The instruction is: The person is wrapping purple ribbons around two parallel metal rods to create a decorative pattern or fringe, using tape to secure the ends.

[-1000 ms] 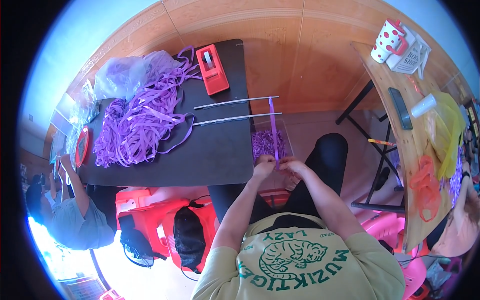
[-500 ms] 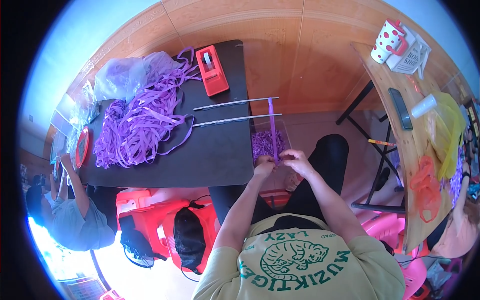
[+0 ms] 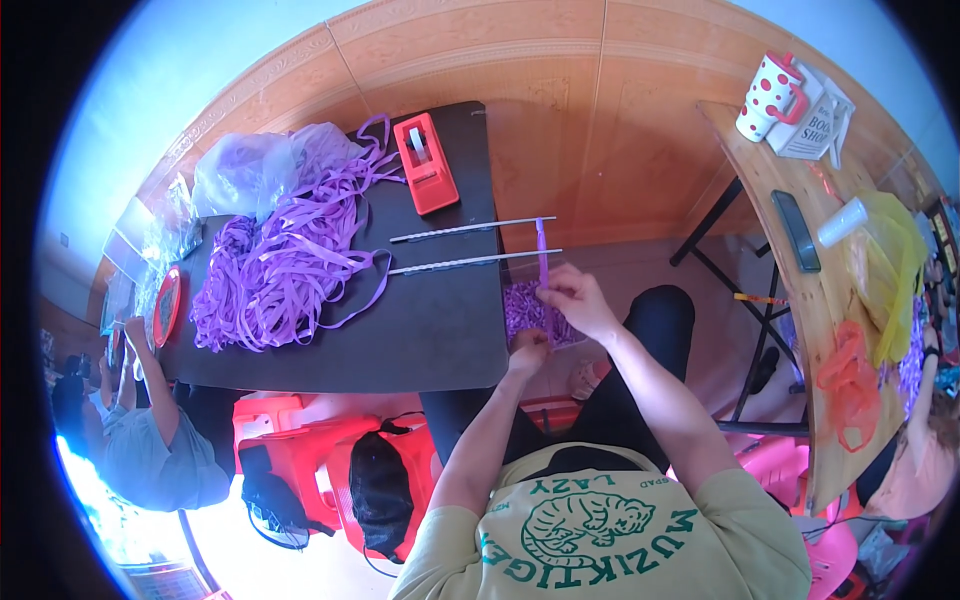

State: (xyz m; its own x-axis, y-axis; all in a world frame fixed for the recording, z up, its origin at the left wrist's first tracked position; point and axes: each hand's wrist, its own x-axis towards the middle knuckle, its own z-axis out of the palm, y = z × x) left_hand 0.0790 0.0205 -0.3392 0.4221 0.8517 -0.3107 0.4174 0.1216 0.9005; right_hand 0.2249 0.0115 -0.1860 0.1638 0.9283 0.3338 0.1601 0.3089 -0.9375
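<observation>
Two thin metal rods, the farther rod (image 3: 455, 231) and the nearer rod (image 3: 455, 265), reach out past the table's right edge. A purple ribbon (image 3: 542, 240) hangs from their ends and runs down toward me. My right hand (image 3: 582, 300) pinches this ribbon a little below the nearer rod. Lower down, my left hand (image 3: 529, 352) is closed around the ribbon's lower part, its fingertips partly hidden. Beneath my hands is a container of purple pieces (image 3: 524, 308), partly covered by them.
On the dark table (image 3: 430, 350) lie a heap of purple ribbon (image 3: 280, 270), a plastic bag (image 3: 245, 170) and a red tape dispenser (image 3: 427, 165). To the right, a wooden table (image 3: 790, 270) carries a phone (image 3: 796, 230) and a cup (image 3: 772, 95). Another person (image 3: 160, 440) sits left.
My right hand has moved up along the ribbon, away from my left hand. The left hand has shifted slightly lower, and the whole view has tilted a little.
</observation>
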